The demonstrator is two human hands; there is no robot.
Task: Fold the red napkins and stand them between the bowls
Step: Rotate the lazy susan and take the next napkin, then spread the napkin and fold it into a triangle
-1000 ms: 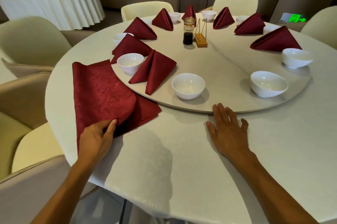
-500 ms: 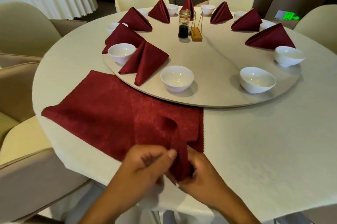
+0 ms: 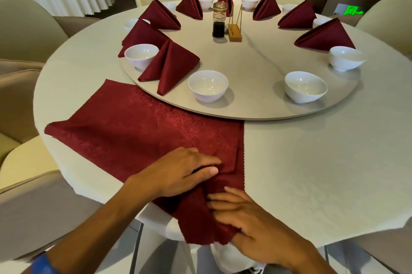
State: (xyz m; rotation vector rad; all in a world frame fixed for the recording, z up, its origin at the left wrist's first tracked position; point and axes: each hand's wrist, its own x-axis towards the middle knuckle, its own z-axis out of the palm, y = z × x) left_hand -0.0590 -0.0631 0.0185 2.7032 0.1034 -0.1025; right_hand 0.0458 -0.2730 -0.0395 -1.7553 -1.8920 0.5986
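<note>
Round worktop (image 3: 312,173) under a cream cloth, with a lazy Susan (image 3: 256,68) at centre and padded chairs around. Unfolded red napkin (image 3: 138,131) lies flat on the near-left of the worktop, far corner touching the turntable rim, near corner hanging over the worktop edge. Left hand (image 3: 185,171): fingers extended, pressing flat on the cloth near its right edge. Right hand (image 3: 247,215): fingers curled into the overhanging corner, gripping it. Risk, as judged: with part of the cloth off the edge, a pull on the corner could drag the whole napkin toward the person or skew the crease; the far corner, if it lifts onto the turntable, could nudge the nearest folded napkin (image 3: 169,66) and tip it. Containers: near white bowl (image 3: 208,86) and right-hand bowl (image 3: 305,86) look empty, as does the bowl at left (image 3: 141,55); the gap between the two near bowls holds no napkin. Glass jar (image 3: 219,20) holds dark liquid in its lower part.
</note>
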